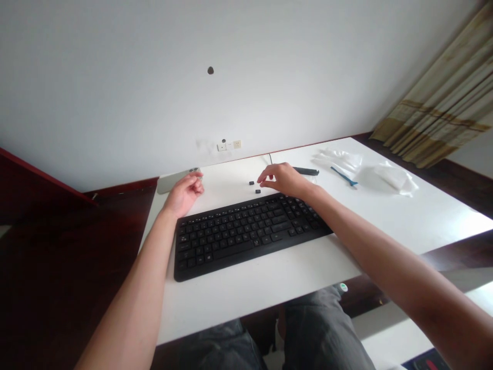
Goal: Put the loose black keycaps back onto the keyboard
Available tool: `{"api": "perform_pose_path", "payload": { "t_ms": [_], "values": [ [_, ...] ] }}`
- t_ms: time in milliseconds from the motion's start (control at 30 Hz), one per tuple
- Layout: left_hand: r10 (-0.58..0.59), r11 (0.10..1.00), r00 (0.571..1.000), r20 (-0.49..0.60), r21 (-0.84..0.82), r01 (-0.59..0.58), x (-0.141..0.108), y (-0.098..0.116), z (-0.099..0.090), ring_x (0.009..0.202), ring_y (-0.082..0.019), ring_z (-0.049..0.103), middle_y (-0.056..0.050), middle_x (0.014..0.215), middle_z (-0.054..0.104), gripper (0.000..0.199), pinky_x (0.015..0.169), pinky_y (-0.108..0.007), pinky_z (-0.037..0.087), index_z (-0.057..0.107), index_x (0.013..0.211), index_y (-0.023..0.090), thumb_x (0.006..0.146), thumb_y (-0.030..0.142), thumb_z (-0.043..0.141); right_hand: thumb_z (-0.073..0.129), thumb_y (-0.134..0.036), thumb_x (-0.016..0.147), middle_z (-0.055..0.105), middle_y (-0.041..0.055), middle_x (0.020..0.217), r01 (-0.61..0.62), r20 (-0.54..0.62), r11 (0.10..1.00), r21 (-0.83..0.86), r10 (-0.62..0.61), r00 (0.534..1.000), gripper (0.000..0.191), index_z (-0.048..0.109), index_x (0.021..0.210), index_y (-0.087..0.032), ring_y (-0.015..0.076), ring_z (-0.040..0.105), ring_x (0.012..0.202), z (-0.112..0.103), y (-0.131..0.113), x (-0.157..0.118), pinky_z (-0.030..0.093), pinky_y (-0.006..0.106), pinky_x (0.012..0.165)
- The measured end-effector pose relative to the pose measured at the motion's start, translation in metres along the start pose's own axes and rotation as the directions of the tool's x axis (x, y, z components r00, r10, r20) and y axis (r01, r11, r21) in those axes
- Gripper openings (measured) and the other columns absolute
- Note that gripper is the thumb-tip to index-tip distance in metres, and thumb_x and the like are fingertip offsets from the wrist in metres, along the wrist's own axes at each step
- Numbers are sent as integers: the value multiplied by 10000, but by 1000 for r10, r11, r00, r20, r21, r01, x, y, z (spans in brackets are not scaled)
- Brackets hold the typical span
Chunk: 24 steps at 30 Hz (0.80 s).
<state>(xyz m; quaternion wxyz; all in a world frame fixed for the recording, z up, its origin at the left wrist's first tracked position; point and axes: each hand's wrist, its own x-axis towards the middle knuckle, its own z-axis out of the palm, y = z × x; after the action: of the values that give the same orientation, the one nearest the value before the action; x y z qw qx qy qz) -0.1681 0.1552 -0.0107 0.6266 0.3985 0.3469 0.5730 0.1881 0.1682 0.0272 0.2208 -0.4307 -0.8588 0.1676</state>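
Note:
A black wireless keyboard [246,235] lies in the middle of the white desk [246,308]. My right hand [283,180] hovers over the keyboard's top edge, fingers spread and holding nothing. Its fingertips are close to two loose black keycaps [254,187] lying on the desk above the keys. My left hand [185,192] rests by the keyboard's upper left corner, relaxed and empty. Its fingers reach the edge of a pale smartphone [173,181] lying face down, which they partly cover.
Beyond my right hand lie a black bar-shaped object [306,171], a blue plastic tool [344,177] and crumpled clear plastic [393,177]. A cable runs up at the desk's back edge. Dark wood surrounds the desk, and my knees show below it.

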Motion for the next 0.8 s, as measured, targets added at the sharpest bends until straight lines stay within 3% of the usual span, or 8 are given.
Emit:
{"api": "perform_pose_path", "payload": {
  "t_ms": [133, 300, 633, 700, 800],
  "values": [
    [9, 1000, 1000, 18, -1, -9, 0, -1, -1, 654, -107, 468, 11, 709, 496, 237, 630, -227, 457, 777, 963, 126, 760, 240, 822, 768, -304, 918, 825, 47, 995, -47, 119, 999, 24, 44, 992, 142, 856, 1016, -253, 214, 731, 905, 0, -6, 0, 524, 322, 842],
    [10, 1000, 1000, 22, 3, -10, 0, -1, -2, 653, -111, 480, 13, 711, 491, 219, 634, -233, 457, 766, 966, 133, 775, 230, 809, 749, -205, 898, 839, 31, 991, -103, 200, 993, 56, 90, 976, 153, 853, 1000, -249, 203, 757, 900, 0, -11, 0, 544, 314, 877],
    [7, 1000, 1000, 17, 5, -7, -1, -1, -1, 654, -105, 472, 12, 705, 499, 244, 628, -225, 458, 780, 967, 115, 757, 231, 821, 735, -196, 885, 850, 57, 989, -116, 202, 993, -22, 118, 972, 204, 861, 1046, -203, 207, 776, 918, -14, 3, -1, 568, 311, 888],
    [2, 1000, 1000, 12, 4, -2, -1, 0, 0, 652, -101, 468, 14, 704, 498, 247, 627, -222, 458, 782, 962, 113, 751, 234, 826, 766, -246, 862, 848, 53, 980, -136, 238, 989, 57, 118, 964, 208, 864, 1041, -206, 211, 775, 909, -21, 7, -4, 576, 311, 861],
    [-7, 1000, 1000, 13, 6, 7, 0, 0, 0, 647, -100, 470, 16, 702, 496, 242, 622, -220, 457, 782, 962, 117, 754, 233, 824, 822, -383, 819, 847, 35, 956, -199, 385, 953, 229, 99, 918, 281, 864, 1054, -235, 227, 782, 902, -33, 11, -8, 594, 318, 808]
  ]
}}
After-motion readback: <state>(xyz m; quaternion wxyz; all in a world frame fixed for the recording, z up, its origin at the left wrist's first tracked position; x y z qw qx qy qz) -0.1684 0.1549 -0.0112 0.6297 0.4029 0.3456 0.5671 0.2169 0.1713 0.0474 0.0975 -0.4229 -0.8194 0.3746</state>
